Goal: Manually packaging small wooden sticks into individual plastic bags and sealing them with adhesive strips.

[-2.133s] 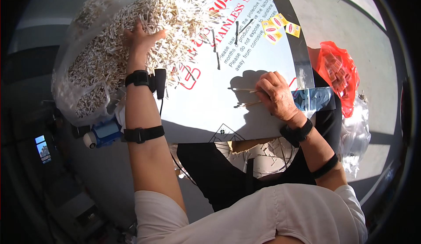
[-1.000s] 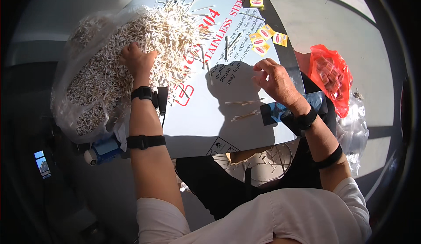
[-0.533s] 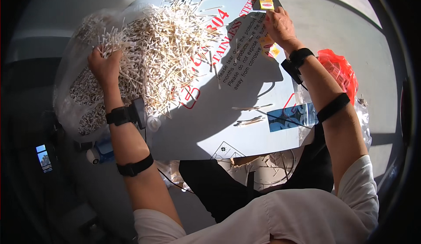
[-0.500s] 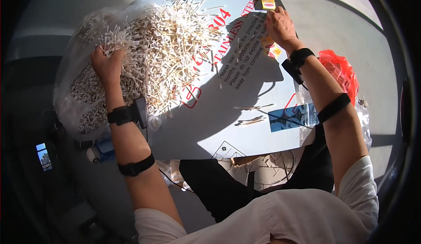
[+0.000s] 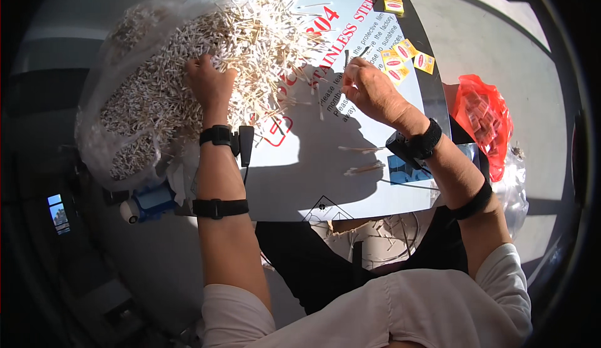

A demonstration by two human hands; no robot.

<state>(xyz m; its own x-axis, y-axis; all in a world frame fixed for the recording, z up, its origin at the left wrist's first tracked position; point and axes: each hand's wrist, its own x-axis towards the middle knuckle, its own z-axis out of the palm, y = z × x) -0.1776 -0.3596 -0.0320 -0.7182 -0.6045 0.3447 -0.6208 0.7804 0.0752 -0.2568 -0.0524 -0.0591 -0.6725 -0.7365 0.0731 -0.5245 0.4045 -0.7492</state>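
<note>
My left hand [image 5: 210,84] rests on a large heap of cotton swabs [image 5: 263,54]. Its thumb stands apart from the fingers, whose tips are partly lost among the swabs. The heap spills from a clear plastic bag [image 5: 94,113] at the left. Over the middle right of the sheet-topped table [image 5: 275,188] is my right hand [image 5: 375,94], fingers loosely bent, with nothing visible between them. Just beyond it lie several small yellow boxes [image 5: 394,63]; one more yellow box [image 5: 393,5] sits apart near the far right edge.
A few loose swabs [image 5: 363,169] lie near a blue patterned sheet [image 5: 404,171]. Right of the table, a red plastic bag [image 5: 482,116] holds small packets. A blue-and-white container [image 5: 153,203] is by the near left edge. More swabs are scattered below the table.
My right hand has let go of the yellow box at the far right and come nearer and leftward. My left hand has moved right across the swab heap.
</note>
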